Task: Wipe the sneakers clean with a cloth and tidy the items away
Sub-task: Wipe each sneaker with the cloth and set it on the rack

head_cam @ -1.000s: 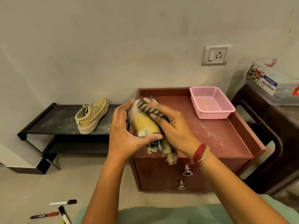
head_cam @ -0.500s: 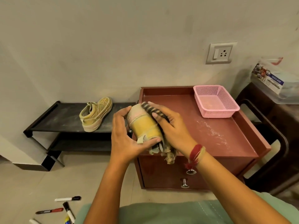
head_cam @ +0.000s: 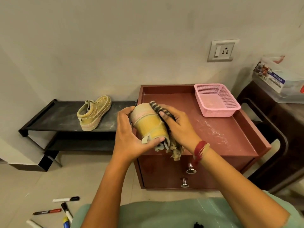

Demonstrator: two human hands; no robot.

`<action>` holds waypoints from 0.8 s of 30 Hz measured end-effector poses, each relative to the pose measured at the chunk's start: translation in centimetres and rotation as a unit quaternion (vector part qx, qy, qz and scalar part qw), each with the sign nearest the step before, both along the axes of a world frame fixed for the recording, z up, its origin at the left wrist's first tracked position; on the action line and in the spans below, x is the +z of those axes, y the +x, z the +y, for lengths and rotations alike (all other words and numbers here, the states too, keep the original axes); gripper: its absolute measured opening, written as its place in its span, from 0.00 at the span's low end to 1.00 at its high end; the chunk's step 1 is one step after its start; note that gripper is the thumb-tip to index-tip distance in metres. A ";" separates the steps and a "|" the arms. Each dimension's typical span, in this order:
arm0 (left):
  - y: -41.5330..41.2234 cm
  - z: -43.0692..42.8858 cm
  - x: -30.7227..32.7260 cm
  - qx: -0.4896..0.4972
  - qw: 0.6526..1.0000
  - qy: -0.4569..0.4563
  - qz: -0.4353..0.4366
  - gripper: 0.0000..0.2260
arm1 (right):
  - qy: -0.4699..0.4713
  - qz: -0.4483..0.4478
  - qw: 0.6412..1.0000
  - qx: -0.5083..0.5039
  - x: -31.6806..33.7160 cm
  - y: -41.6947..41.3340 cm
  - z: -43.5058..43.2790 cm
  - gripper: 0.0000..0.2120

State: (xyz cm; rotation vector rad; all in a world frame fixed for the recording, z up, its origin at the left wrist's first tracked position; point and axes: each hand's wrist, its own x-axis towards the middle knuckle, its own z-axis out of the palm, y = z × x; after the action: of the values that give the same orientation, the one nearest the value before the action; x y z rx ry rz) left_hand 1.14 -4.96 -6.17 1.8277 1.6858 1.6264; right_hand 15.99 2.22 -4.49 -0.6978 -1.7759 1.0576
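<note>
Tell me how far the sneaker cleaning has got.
Done: nothing looks finished. In hand: the left hand grips one yellow sneaker over the cabinet while the right hand holds a striped cloth against it. Left: the second sneaker on the black rack looks dusty, and markers lie on the floor.

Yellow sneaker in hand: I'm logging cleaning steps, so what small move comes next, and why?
Probably draw the striped cloth along the sneaker toward its heel. The right hand presses it near the toe, whose rubber looks dusty, while the left hand grips the heel end.
</note>
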 end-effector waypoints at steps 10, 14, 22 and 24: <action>-1.4 -0.1 -0.3 0.008 0.999 -0.043 0.002 0.46 | 0.052 -0.023 0.998 0.017 -0.7 -1.6 -1.0 0.14; -2.2 -0.3 -0.6 0.025 0.998 -0.053 0.019 0.45 | -0.005 -0.005 1.000 0.009 -1.4 -1.9 -0.3 0.13; -3.1 -0.9 -0.6 0.029 0.995 -0.089 0.013 0.44 | -0.003 -0.053 0.999 -0.001 -2.4 -1.8 0.0 0.13; -3.3 -1.1 -0.6 0.028 0.993 -0.111 0.010 0.44 | -0.030 -0.095 0.995 -0.028 -2.7 -1.3 1.0 0.12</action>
State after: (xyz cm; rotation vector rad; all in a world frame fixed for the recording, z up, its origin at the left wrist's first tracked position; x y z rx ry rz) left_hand -2.18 -6.11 -6.73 1.7096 1.8585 1.3808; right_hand 14.71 3.17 -7.15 -0.9054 -1.8815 1.0386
